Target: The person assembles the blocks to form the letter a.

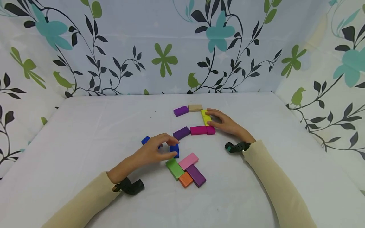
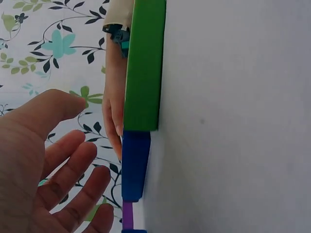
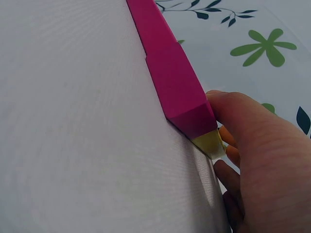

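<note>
My left hand (image 1: 152, 148) hovers beside a blue block (image 1: 175, 151), its thumb and fingers spread around the block's left side. In the left wrist view, a gap shows between my fingers (image 2: 87, 155) and the blue block (image 2: 136, 165). My right hand (image 1: 226, 123) holds a yellow block (image 1: 206, 117) at the right, thumb near its closer end and fingertips at its far end. In the right wrist view, the thumb lies beside a magenta block (image 3: 180, 87), with the yellow block (image 3: 211, 144) behind it. A second magenta block (image 1: 211, 130) touches the longer magenta one (image 1: 198, 130).
Purple (image 1: 181, 111) and tan (image 1: 195, 108) blocks lie beyond the yellow one. Another purple block (image 1: 181, 133) adjoins the magenta row. Nearer lie green (image 1: 175, 169), pink (image 1: 188, 161), orange (image 1: 186, 180) and purple (image 1: 195, 175) blocks. One blue block (image 1: 145, 140) is partly hidden behind my left hand.
</note>
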Motion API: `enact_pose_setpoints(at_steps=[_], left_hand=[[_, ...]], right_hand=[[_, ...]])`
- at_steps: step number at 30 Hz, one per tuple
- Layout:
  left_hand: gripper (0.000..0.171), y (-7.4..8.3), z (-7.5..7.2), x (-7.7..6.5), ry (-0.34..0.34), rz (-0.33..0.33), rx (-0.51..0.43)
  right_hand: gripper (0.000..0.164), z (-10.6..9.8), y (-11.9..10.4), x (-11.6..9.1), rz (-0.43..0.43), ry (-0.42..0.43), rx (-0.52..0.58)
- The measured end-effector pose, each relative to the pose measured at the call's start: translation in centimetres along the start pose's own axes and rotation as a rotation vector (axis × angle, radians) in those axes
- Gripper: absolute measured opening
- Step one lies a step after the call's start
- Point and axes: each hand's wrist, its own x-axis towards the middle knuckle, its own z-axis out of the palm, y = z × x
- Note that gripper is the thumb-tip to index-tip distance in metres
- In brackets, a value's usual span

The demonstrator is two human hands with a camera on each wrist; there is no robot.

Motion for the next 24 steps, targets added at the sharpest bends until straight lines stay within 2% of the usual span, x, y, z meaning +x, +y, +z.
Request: enact_pose_setpoints(at_steps=[4,12,24], left_hand=[[0.031,0.3,0.8,0.0,-0.004,0.041,0.007],[0.025,0.8,2.0,-0.2,-0.065,0.024,0.126],[0.027,1.3,2.3,-0.3,-0.075,0.044,0.198]], right_hand=[[0.051,0.0,-0.1,-0.1,0.002,0.002,-0.005],[0.052,-0.1,0.0,0.0,-0.019,0.001,-0.008],[0.052,-0.1,0.1,-0.1,-0.004,-0.002,-0.003]])
